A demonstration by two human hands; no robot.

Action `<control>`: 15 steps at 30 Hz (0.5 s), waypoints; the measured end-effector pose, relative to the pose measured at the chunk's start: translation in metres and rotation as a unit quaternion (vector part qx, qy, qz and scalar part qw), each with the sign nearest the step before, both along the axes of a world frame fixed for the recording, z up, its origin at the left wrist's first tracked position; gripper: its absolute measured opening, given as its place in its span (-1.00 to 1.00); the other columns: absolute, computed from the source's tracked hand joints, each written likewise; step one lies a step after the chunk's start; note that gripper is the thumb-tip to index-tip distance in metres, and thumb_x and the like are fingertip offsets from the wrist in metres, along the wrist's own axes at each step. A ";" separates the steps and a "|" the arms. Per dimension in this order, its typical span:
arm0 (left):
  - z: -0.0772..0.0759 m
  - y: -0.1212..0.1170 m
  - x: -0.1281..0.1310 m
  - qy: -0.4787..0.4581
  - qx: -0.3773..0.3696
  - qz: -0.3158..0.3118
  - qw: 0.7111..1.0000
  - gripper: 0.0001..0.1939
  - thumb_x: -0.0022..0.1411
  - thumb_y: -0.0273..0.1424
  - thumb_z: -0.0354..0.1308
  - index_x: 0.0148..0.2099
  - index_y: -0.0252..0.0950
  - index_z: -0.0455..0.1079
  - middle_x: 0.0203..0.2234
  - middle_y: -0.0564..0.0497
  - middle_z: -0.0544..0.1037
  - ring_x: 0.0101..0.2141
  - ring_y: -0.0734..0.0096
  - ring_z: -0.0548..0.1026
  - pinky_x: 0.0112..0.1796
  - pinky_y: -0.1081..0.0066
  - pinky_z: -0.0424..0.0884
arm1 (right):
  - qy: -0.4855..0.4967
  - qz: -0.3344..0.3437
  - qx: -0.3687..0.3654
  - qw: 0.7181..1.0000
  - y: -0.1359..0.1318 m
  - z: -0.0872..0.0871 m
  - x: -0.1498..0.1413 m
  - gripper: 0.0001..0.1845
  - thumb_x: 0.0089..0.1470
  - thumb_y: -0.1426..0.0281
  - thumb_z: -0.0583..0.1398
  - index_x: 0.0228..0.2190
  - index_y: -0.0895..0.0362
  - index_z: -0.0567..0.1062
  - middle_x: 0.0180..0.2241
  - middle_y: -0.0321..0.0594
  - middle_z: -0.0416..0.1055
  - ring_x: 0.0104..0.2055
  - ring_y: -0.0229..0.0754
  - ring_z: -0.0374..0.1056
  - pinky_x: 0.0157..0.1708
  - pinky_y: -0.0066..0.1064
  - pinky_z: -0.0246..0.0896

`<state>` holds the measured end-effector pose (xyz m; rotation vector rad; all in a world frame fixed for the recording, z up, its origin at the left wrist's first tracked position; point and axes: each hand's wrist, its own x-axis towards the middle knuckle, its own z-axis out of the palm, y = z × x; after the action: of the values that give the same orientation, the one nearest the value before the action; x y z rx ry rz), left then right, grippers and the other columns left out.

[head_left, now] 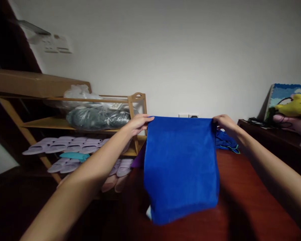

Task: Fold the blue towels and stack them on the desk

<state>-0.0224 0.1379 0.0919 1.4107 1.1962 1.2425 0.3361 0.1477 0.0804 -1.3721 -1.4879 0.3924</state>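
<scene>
A blue towel [182, 164] hangs stretched out between my two hands, in the middle of the head view. My left hand [139, 124] pinches its upper left corner, thumb on top. At the upper right corner, my right hand [223, 123] grips the edge, its fingers partly hidden behind the cloth. The towel's lower end hangs over the reddish-brown table [263, 194], and I cannot tell whether it touches. Just behind my right hand lies a crumpled dark blue cloth [225, 141] with green edging. Something purple [139, 158] shows beside the towel's left edge.
On the left stands a wooden rack [132, 147] with several lilac slippers [59, 144], plastic-wrapped bundles [97, 117] and a cardboard box [40, 83] on top. A dark cabinet [273, 134] at right holds a yellow plush toy [294, 105], cables and a picture. A white wall rises behind.
</scene>
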 end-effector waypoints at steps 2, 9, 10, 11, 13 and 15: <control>0.015 0.031 -0.002 0.024 0.066 0.048 0.996 -0.93 0.15 -0.55 0.18 -0.40 -0.39 0.37 -0.54 0.03 0.44 -0.52 0.52 0.38 -0.44 0.44 0.31 | 0.020 -0.019 0.024 0.999 0.036 0.014 -0.010 -0.83 -0.19 0.53 0.10 -0.73 0.18 0.30 -0.73 -0.39 0.12 -0.65 -0.38 0.04 -0.66 -0.50 -0.01; 0.037 0.082 -0.012 0.102 0.290 0.123 0.944 -0.97 0.24 -0.49 0.09 -0.27 -0.36 0.34 -0.42 0.09 0.40 -0.41 0.58 0.34 -0.23 0.42 0.28 | 0.079 -0.041 0.196 0.977 0.089 0.027 -0.021 -0.84 -0.17 0.46 0.06 -0.60 0.16 0.45 -0.66 -0.36 0.23 -0.55 -0.31 0.15 -0.54 -0.49 0.06; 0.026 0.080 -0.018 0.130 0.309 0.123 0.934 -0.94 0.22 -0.47 0.11 -0.25 -0.36 0.36 -0.40 0.08 0.42 -0.38 0.54 0.35 -0.20 0.40 0.27 | 0.068 -0.015 0.202 0.977 0.089 0.013 -0.022 -0.82 -0.18 0.45 0.07 -0.58 0.16 0.48 -0.64 -0.34 0.29 -0.52 -0.29 0.21 -0.50 -0.48 0.11; 0.010 0.076 -0.025 0.164 0.320 0.119 0.926 -0.91 0.19 -0.46 0.14 -0.24 -0.36 0.38 -0.39 0.07 0.44 -0.35 0.50 0.37 -0.17 0.38 0.27 | 0.045 0.016 0.194 0.980 0.087 -0.006 -0.022 -0.79 -0.17 0.45 0.06 -0.55 0.17 0.51 -0.61 -0.31 0.36 -0.48 -0.26 0.27 -0.44 -0.46 0.17; -0.036 0.064 -0.041 0.242 0.321 0.092 0.911 -0.89 0.12 -0.45 0.20 -0.26 -0.35 0.44 -0.40 0.04 0.49 -0.30 0.39 0.40 -0.13 0.32 0.26 | -0.023 0.074 0.155 0.985 0.080 -0.055 -0.024 -0.74 -0.15 0.44 0.06 -0.48 0.17 0.55 -0.53 -0.26 0.47 -0.38 -0.18 0.37 -0.32 -0.39 0.25; -0.093 0.047 -0.057 0.315 0.313 0.049 0.895 -0.88 0.09 -0.51 0.19 -0.26 -0.32 0.47 -0.34 0.02 0.54 -0.24 0.31 0.44 -0.10 0.29 0.26 | -0.100 0.122 0.107 0.982 0.067 -0.112 -0.025 -0.68 -0.10 0.44 0.04 -0.38 0.16 0.58 -0.39 -0.22 0.54 -0.25 -0.12 0.43 -0.18 -0.30 0.26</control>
<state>-0.0796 0.1844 -0.0009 2.3900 1.3523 1.3507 0.3112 0.2146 -0.0315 -1.0861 -1.8176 0.2439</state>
